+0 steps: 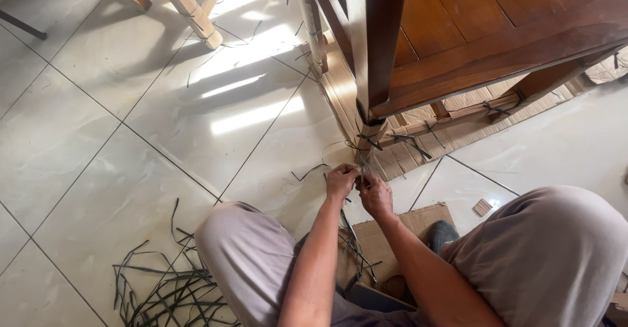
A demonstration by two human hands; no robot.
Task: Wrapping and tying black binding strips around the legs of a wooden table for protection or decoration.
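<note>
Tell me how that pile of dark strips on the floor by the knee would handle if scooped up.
The dark strips look thin and bent in loose curves, so they would probably flop and spring rather than stay stiff. They lie tangled, so lifting a few would likely drag others along. On the glossy floor tiles they should slide easily when pushed.

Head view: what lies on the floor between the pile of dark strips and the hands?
The person's bent knee lies between the pile of dark strips and the hands, left hand and right hand.
</note>
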